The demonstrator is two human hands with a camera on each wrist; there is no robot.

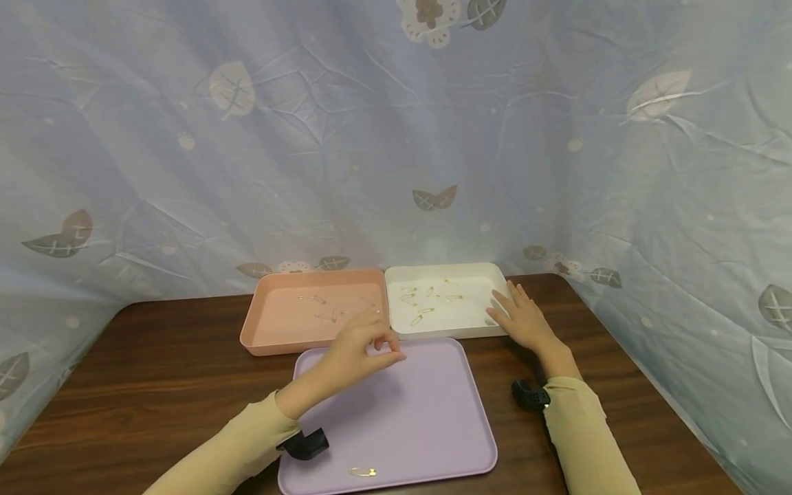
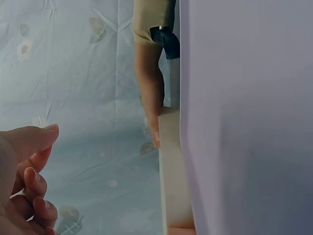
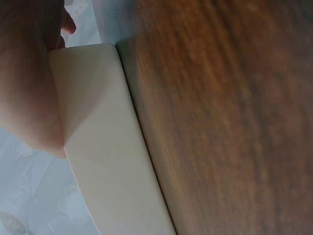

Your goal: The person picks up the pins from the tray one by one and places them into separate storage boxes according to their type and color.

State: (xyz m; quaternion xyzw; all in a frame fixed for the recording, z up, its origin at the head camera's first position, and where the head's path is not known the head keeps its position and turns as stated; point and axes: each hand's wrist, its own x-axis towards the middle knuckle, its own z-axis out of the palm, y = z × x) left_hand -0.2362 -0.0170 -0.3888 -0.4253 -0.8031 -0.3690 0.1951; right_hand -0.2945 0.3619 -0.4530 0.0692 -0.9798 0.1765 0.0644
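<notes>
My left hand (image 1: 361,347) hovers over the far part of a lilac tray (image 1: 427,426), beside the near edge of a pink tray (image 1: 278,342). Its fingers are loosely bent and the thumb tip is close to the index finger; nothing shows between them in the left wrist view. My right hand (image 1: 522,320), fingers spread and fairly straight, rests at the right rim of a white tray (image 1: 454,331). One gold safety pin (image 1: 362,472) lies near the front edge of the lilac tray. Several gold safety pins (image 1: 423,311) lie in the white tray, several silver safety pins (image 1: 318,300) in the pink one.
The pink and white trays stand side by side at the back of a dark wooden table (image 1: 155,385), against a patterned curtain (image 1: 346,151). The lilac tray sits in front of them. Black bands (image 1: 529,397) are on both wrists.
</notes>
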